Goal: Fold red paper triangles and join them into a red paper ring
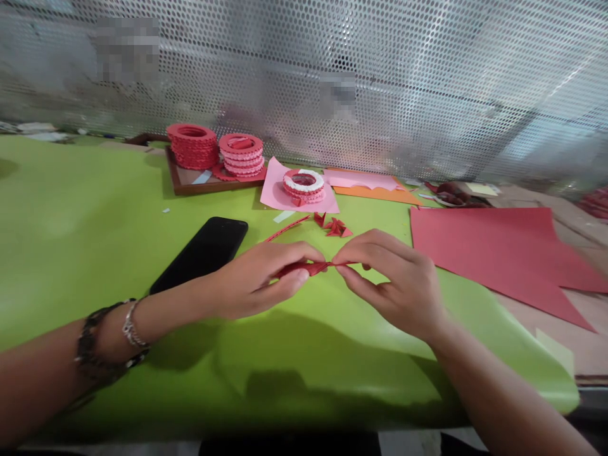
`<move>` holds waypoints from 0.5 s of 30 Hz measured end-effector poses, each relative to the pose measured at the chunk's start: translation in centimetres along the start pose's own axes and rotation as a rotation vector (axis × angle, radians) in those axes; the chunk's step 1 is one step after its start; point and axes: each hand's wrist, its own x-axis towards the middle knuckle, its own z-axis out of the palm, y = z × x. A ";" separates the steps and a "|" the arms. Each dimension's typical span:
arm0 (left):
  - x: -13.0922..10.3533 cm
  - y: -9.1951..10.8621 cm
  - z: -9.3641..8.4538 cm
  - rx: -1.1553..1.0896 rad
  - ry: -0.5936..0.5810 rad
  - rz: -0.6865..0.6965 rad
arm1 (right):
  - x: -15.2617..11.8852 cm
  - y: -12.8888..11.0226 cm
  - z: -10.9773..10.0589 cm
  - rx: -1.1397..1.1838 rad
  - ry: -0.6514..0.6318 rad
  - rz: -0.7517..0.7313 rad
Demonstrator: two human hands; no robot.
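Head camera: a perforated metal screen point(285, 69) stands beyond a person's left hand point(259, 278) and right hand point(401, 282), at the back of a table with a green cover point(95, 209). A large sheet of red paper point(484, 247) lies to the right of the right hand, its edge notched. Well beyond the left hand, a tray point(190, 189) carries a stack of red rings point(192, 155) and a stack of red and pink rings point(241, 163). A black phone point(202, 253) lies just behind the left hand. Straight beyond both hands, a pink sheet point(272, 190) bears a third ring stack point(304, 194), topped in white. Between the hands is a folded piece of red paper point(311, 269): the left pinches its wider part between thumb and fingers, the right its thin end between thumb and fingertips. Near the fingertips, on the far side, lie small folded red pieces point(336, 228) and a narrow red strip point(287, 229).
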 end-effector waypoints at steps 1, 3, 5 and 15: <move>0.0 0.0 0.0 0.000 -0.002 -0.004 | 0.0 0.0 0.0 -0.011 -0.002 -0.008; 0.0 0.0 0.0 0.006 0.001 -0.003 | 0.0 0.0 -0.1 -0.040 -0.007 -0.027; 0.0 0.0 0.1 0.010 0.009 0.006 | -0.1 0.1 -0.1 -0.074 -0.012 -0.043; 0.1 0.0 0.1 0.000 -0.026 -0.051 | -0.1 0.5 0.1 -0.102 -0.033 -0.070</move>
